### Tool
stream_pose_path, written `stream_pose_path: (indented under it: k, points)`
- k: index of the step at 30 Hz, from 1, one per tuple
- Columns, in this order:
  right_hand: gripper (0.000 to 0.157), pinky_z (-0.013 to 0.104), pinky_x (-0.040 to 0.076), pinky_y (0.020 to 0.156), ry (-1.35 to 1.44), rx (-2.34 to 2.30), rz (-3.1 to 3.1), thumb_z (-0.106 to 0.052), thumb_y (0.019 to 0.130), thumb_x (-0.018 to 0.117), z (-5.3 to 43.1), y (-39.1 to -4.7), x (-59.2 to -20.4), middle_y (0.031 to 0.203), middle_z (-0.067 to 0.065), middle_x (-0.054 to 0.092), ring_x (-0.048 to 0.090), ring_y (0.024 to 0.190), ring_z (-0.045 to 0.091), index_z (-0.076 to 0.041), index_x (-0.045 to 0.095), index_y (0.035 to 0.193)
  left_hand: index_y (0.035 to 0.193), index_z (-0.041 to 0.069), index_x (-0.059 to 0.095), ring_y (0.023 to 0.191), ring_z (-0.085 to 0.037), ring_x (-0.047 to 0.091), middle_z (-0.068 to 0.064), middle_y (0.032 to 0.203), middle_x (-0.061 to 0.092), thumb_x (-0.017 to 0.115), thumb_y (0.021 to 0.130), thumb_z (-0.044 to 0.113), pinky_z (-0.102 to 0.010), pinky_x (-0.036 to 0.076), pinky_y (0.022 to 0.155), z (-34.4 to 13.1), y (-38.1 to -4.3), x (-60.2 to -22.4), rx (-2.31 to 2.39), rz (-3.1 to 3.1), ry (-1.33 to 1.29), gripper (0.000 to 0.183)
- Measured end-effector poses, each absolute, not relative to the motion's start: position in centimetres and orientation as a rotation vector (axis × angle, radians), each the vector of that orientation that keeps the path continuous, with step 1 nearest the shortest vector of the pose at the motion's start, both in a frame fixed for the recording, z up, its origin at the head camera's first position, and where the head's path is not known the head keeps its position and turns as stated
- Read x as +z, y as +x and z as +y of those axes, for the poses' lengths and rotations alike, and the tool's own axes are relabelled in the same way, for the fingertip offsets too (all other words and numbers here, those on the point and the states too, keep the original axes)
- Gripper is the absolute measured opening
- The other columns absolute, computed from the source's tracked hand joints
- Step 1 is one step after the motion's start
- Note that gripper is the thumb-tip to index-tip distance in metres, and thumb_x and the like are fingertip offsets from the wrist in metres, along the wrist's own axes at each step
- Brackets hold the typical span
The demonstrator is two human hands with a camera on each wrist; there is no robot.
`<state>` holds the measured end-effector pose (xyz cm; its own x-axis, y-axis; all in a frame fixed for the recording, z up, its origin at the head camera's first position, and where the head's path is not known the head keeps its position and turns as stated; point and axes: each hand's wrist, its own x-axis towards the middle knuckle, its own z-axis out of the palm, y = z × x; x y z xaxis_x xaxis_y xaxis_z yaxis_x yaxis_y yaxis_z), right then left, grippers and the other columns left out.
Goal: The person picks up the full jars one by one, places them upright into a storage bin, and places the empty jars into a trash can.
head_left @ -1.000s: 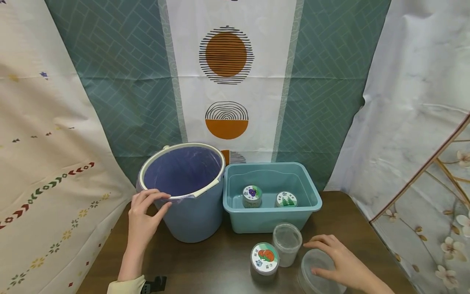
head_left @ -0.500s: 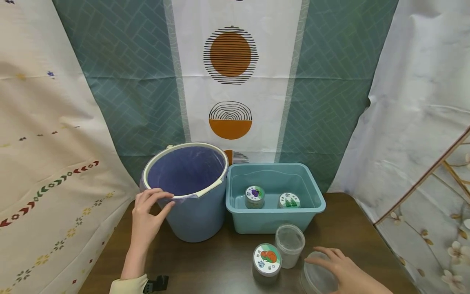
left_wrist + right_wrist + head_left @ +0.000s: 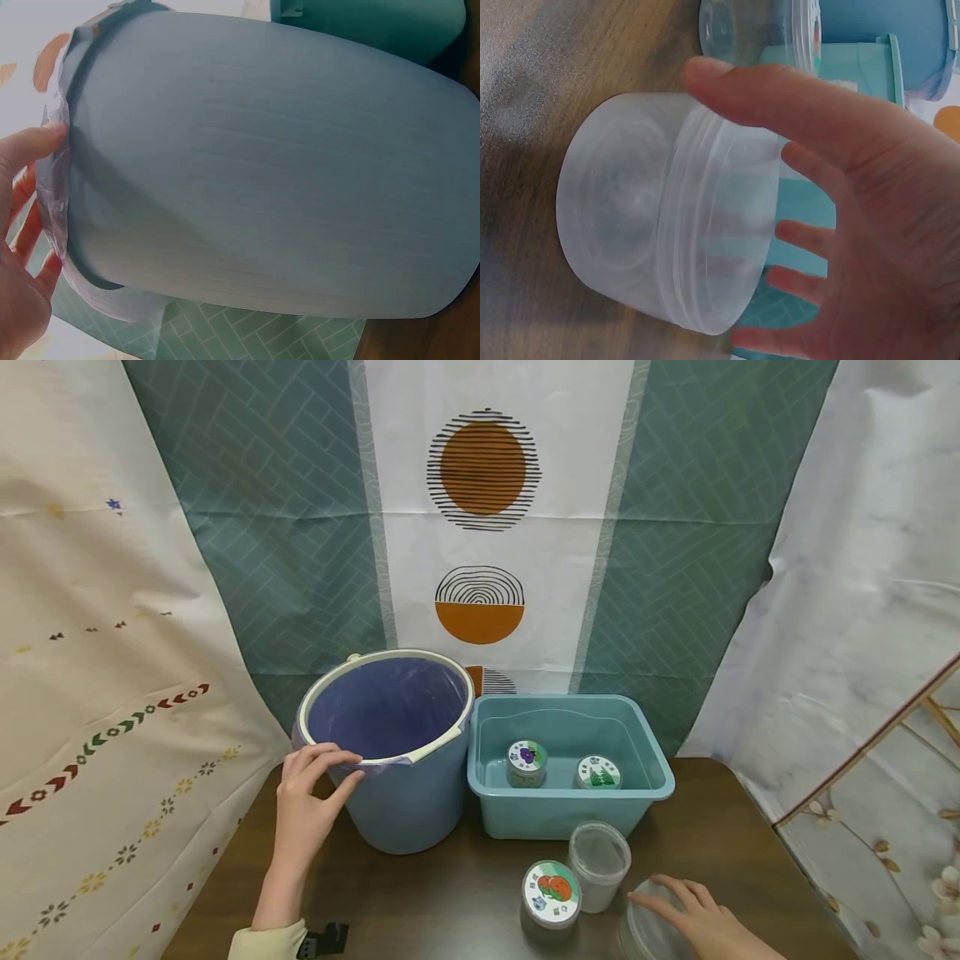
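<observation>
My left hand [image 3: 311,802] pinches the rim of a blue bucket [image 3: 405,802] between thumb and fingers. A thin plastic liner [image 3: 56,187] folds over that rim under the fingertips. The right hand [image 3: 705,920] hovers over a wide clear plastic jar [image 3: 667,214], fingers spread around its top; whether the thumb touches the lid I cannot tell. Beside it stand a taller clear jar [image 3: 600,864] and a jar with a tomato-like picture on its lid [image 3: 551,897].
A teal basin [image 3: 570,814] stands right of the bucket, against the cloth backdrop. Inside are a jar with a purple picture [image 3: 527,760] and a jar with a green leaf picture [image 3: 598,772]. The dark wooden table [image 3: 435,910] extends in front.
The head view has shifted slightly, so everything sits farther right. The right hand has moved a little toward the near side over the wide jar. The left hand keeps its place on the rim.
</observation>
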<state>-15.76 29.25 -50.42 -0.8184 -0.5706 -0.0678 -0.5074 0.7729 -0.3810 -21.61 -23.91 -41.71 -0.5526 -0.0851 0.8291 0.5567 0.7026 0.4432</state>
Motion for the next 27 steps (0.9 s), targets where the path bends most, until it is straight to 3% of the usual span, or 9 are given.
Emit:
stream_pose_path:
  k: [9, 20, 27]
  points:
    - [0.083, 0.062, 0.047, 0.063, -0.81, -0.547, 2.736, -0.059, 0.077, 0.076, 29.2, -16.2, -50.5, 0.149, 0.029, 0.033, 0.039, 0.122, 0.054, -0.036, 0.04, 0.148, 0.093, 0.011, 0.076, 0.103, -0.007, 0.045, -0.008, 0.097, 0.065, 0.085, 0.068, -0.005, -0.017, 0.03, 0.094, -24.1, -21.5, -41.8, -0.915, -2.02, -0.335, 0.031]
    - [0.089, 0.053, 0.047, 0.059, -0.836, -0.443, 2.793, -0.071, 0.065, 0.077, 29.0, -16.9, -50.4, 0.136, 0.019, 0.04, 0.043, 0.111, 0.041, -0.031, 0.048, 0.138, 0.092, 0.012, 0.076, 0.101, -0.008, 0.045, -0.007, 0.096, 0.065, 0.086, 0.066, -0.007, -0.018, 0.03, 0.092, -24.0, -21.6, -41.8, -0.893, -1.99, -0.355, 0.034]
    - [0.09, 0.046, 0.047, 0.057, -0.881, -0.437, 2.762, -0.072, 0.064, 0.077, 29.1, -17.3, -50.2, 0.135, 0.02, 0.041, 0.042, 0.108, 0.037, -0.03, 0.048, 0.138, 0.092, 0.013, 0.076, 0.101, -0.009, 0.045, -0.007, 0.097, 0.065, 0.086, 0.066, -0.006, -0.018, 0.03, 0.093, -24.0, -21.7, -41.9, -0.905, -1.997, -0.352, 0.034]
